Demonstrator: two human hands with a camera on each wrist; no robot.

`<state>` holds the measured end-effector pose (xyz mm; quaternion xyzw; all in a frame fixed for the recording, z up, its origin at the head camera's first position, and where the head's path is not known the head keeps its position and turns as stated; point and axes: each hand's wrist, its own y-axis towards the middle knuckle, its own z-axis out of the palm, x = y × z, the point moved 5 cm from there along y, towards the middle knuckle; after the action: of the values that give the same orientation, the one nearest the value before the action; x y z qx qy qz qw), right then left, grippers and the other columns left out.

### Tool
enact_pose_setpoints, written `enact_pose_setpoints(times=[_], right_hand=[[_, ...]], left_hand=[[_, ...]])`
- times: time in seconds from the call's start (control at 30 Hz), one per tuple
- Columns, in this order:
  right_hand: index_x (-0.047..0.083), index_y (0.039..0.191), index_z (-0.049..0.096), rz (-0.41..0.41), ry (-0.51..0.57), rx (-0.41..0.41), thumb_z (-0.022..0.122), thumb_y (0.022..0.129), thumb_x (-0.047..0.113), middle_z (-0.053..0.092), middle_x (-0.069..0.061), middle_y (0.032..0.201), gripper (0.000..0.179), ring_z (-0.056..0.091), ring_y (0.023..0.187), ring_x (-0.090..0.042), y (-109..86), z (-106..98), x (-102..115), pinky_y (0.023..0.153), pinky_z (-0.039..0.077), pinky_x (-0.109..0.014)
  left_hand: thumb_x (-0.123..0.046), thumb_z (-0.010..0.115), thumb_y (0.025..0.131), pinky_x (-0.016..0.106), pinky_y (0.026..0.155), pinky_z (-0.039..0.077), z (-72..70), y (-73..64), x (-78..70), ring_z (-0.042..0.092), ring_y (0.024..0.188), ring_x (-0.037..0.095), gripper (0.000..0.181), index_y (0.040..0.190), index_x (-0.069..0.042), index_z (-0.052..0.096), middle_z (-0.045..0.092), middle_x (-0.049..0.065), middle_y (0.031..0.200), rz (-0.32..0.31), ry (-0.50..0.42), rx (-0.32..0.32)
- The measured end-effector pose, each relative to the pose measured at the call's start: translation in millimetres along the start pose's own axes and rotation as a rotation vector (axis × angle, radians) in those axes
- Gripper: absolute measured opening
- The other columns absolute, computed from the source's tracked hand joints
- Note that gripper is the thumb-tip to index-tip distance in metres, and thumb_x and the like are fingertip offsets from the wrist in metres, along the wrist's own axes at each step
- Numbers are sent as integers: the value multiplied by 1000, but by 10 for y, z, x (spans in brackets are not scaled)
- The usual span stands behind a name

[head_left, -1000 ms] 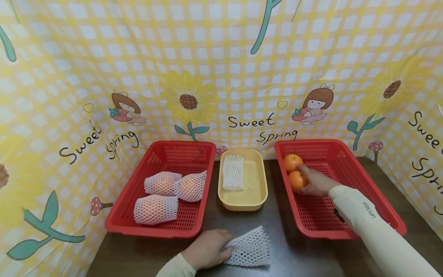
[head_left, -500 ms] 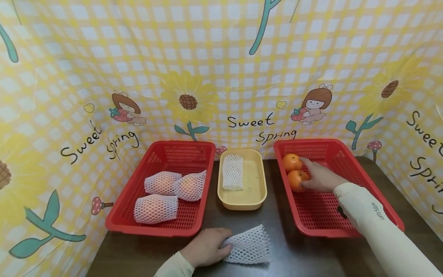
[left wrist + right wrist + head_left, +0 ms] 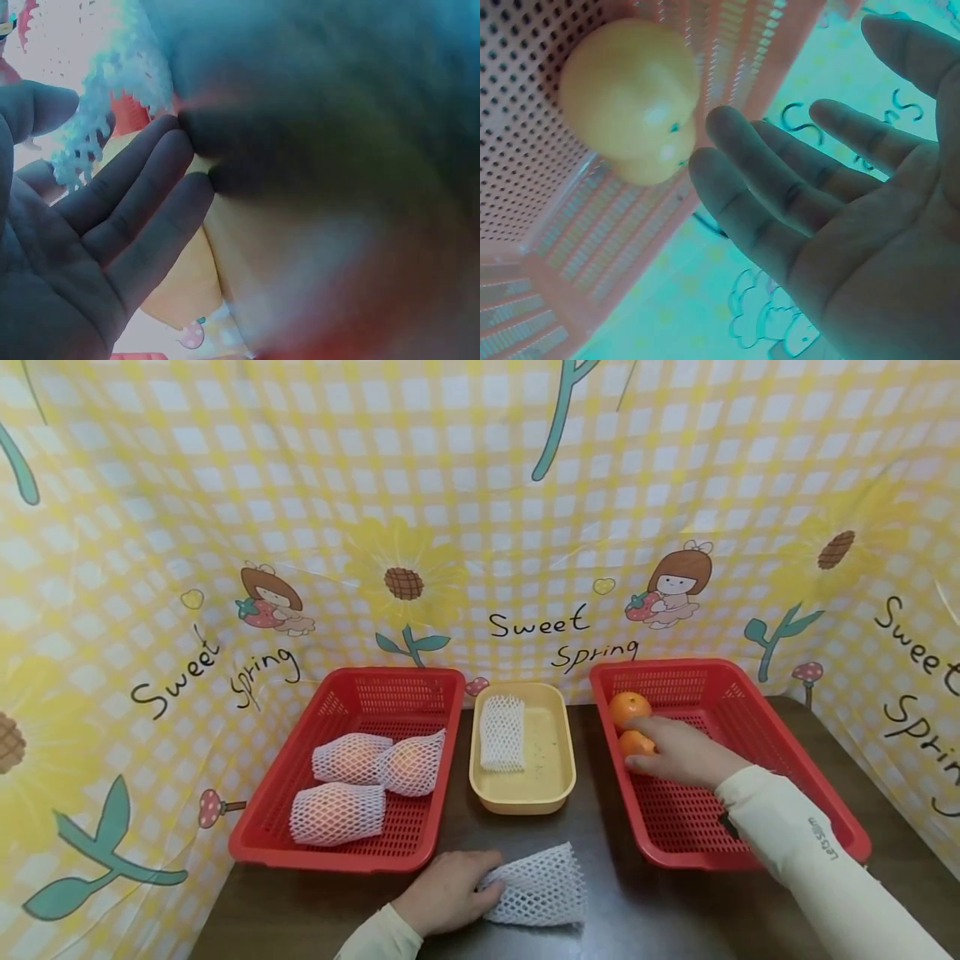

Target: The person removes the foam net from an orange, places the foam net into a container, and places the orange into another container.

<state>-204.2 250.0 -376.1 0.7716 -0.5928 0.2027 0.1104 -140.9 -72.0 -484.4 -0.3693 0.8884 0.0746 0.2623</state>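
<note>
In the head view my left hand [image 3: 450, 892] pinches one end of a white foam net sleeve [image 3: 542, 887] that lies flattened on the table. The sleeve's mesh [image 3: 133, 64] shows between thumb and fingers in the left wrist view. My right hand [image 3: 692, 757] reaches into the right red basket [image 3: 686, 831], fingers and thumb around the nearer orange [image 3: 636, 745] and partly hiding it. A second orange [image 3: 628, 705] sits just behind it against the basket's left wall. The right wrist view has the fingers [image 3: 761, 236] spread and extended beside the oranges.
Three net-wrapped fruits [image 3: 337, 814] lie in the left red basket [image 3: 408, 843]. Between the baskets stands a shallow yellow tray [image 3: 549, 752] with another foam net sleeve [image 3: 502, 733] in it. A yellow checked cloth [image 3: 480, 527] hangs behind and at both sides.
My right hand drew back slightly from the oranges, then moved left over the nearer one again. The left hand keeps hold of the foam net sleeve, nearly still.
</note>
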Motion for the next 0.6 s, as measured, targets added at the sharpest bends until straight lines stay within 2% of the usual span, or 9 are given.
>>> enact_pose_setpoints(times=[0.1, 0.17, 0.37, 0.43, 0.6], right_hand=[[5, 137, 57, -45, -31, 7, 79, 86, 33, 65, -16, 123, 63, 61, 112, -35, -18, 44, 100, 92, 49, -57], [3, 139, 56, -41, -56, 39, 80, 86, 34, 65, -16, 125, 65, 61, 113, -36, -29, 90, 138, 93, 49, -57], [5, 145, 51, 41, -85, 142, 81, 85, 40, 62, -17, 131, 76, 56, 122, -40, -63, 191, 141, 95, 47, -60], [6, 146, 51, 54, -82, 143, 81, 84, 40, 61, -17, 132, 77, 55, 124, -41, -70, 198, 129, 95, 46, -60], [7, 144, 53, 7, -84, 119, 81, 86, 37, 63, -14, 130, 71, 57, 121, -37, -89, 194, 133, 96, 47, -58]], left_hand=[[-32, 61, 99, 27, 61, 41, 6, 2, 8, 50, 65, 4, 10, 90, -26, 60, 52, -17, 73, -39, -25, -21], [-32, 62, 98, 28, 61, 41, 7, 3, 3, 50, 65, 4, 10, 90, -26, 61, 52, -17, 72, -58, -24, -35], [-32, 62, 98, 29, 63, 44, -11, 32, -38, 52, 67, 4, 9, 93, -24, 63, 54, -17, 74, -75, -8, -58], [-32, 62, 98, 29, 63, 44, -31, 49, -57, 52, 67, 4, 9, 93, -24, 63, 54, -17, 73, -73, -17, -62], [-31, 63, 98, 26, 60, 44, -126, 102, -133, 51, 65, 4, 11, 90, -24, 60, 53, -16, 73, -56, -68, -90]])
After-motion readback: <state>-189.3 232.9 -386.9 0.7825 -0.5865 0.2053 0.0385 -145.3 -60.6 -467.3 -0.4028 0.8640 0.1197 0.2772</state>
